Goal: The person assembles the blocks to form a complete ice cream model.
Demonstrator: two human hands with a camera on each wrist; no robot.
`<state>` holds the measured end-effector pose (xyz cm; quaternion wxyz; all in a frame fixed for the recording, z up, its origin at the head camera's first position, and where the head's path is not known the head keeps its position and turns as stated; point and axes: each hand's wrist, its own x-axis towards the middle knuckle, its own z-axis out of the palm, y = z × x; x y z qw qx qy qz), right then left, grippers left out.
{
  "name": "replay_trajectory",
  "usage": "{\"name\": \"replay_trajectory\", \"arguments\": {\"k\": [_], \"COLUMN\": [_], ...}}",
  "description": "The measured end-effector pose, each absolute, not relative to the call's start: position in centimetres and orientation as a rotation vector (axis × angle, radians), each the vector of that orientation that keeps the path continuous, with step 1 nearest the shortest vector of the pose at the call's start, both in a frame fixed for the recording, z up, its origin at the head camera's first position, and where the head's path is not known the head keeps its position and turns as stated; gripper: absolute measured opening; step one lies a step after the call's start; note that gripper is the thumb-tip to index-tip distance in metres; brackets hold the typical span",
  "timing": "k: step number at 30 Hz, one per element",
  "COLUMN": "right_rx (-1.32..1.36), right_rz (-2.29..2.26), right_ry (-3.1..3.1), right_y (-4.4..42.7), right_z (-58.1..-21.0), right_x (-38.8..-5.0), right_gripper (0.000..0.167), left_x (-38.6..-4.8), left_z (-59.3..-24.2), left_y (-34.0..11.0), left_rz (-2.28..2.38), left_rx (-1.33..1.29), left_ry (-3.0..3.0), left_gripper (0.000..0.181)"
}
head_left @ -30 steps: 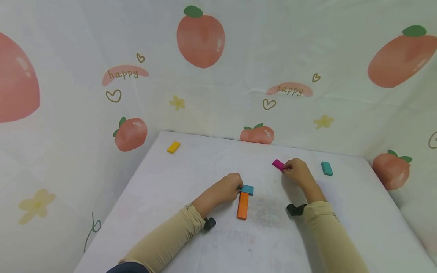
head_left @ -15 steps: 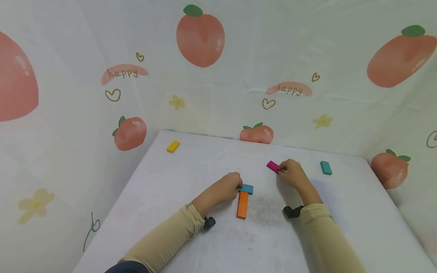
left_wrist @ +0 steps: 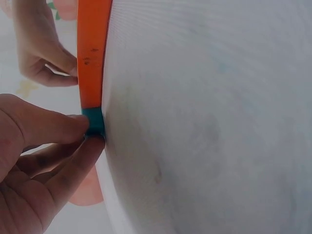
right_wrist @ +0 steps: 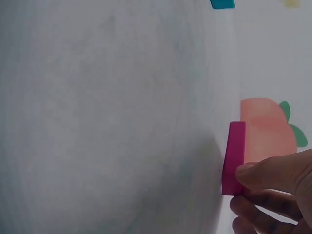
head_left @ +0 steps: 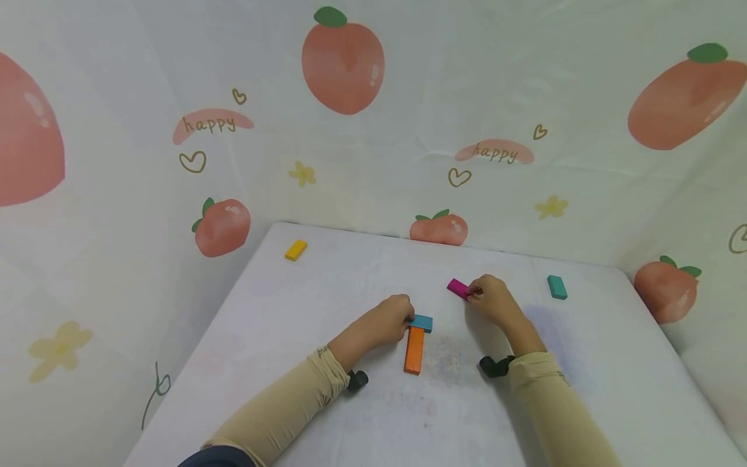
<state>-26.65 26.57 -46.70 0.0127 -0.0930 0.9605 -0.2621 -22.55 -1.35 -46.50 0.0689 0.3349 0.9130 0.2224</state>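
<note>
Two bare hands in tan sleeves work around an orange block lying lengthwise on a white table. The left hand pinches the left end of a blue block, which lies crosswise against the orange block's far end, making a T shape. The right hand pinches a magenta block by one end, beyond the orange block and to its right; whether it touches the table is unclear. Well apart from the orange block lie a teal block, far right, and a yellow block, far left.
</note>
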Motion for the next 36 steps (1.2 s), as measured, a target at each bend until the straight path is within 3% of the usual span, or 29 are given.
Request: {"name": "replay_trajectory", "arguments": {"k": [14,36], "right_rx": [-0.240,-0.391], "right_rz": [-0.816,-0.847], "right_ry": [2.923,2.914], "right_y": [24.4,22.6], "right_z": [-46.4,-46.5], "right_x": [-25.8,-24.9], "right_gripper": [0.012,0.009], "left_x": [-22.5,-22.4], "left_z": [-46.5,-46.5], "left_y": [-1.3,-1.2], "left_rz": [0.674,0.682], "left_rx": [0.994,0.959], "left_ry": [2.744,2.751], "left_gripper": [0.016,0.018]}}
